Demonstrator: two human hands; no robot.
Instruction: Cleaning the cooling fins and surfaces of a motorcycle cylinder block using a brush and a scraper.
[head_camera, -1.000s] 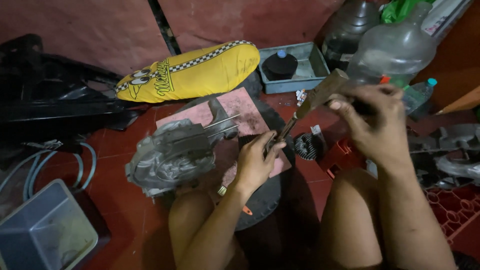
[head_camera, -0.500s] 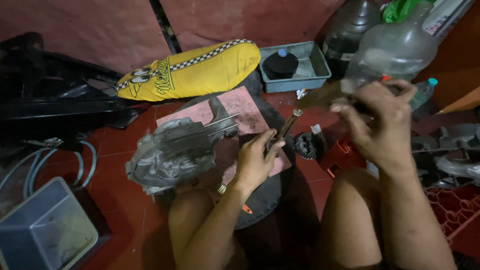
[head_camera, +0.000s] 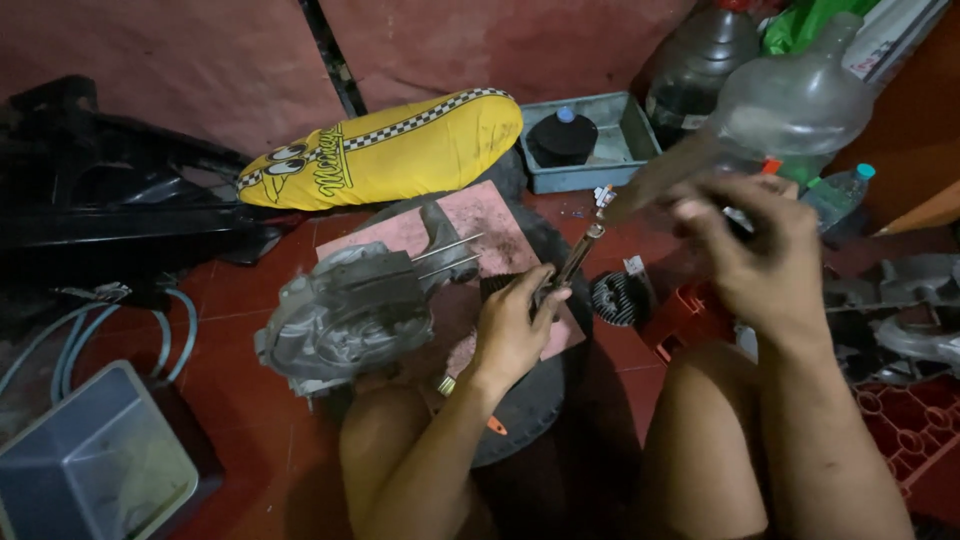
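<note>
My left hand (head_camera: 512, 325) grips a thin metal rod-shaped tool (head_camera: 574, 262) that points up and to the right. My right hand (head_camera: 760, 250) is raised above it and holds a blurred wooden-handled hammer (head_camera: 660, 178) near the rod's top end. Just left of my left hand, a grey metal engine casing (head_camera: 345, 315) with protruding studs lies on a pink board (head_camera: 480, 215) over a dark round base (head_camera: 530, 400). My bare knees are at the bottom of the view.
A yellow cushion with a checkered stripe (head_camera: 390, 150) lies behind the casing. A grey tray (head_camera: 585, 145) holds a dark can. Large plastic bottles (head_camera: 790, 100) stand at the back right. A finned cylinder (head_camera: 618, 298), red crate (head_camera: 900, 420), grey bin (head_camera: 95, 470) and black panels (head_camera: 110, 200) surround me.
My right hand with the hammer has moved slightly right and up, away from the rod's top. My left hand keeps the rod in about the same place.
</note>
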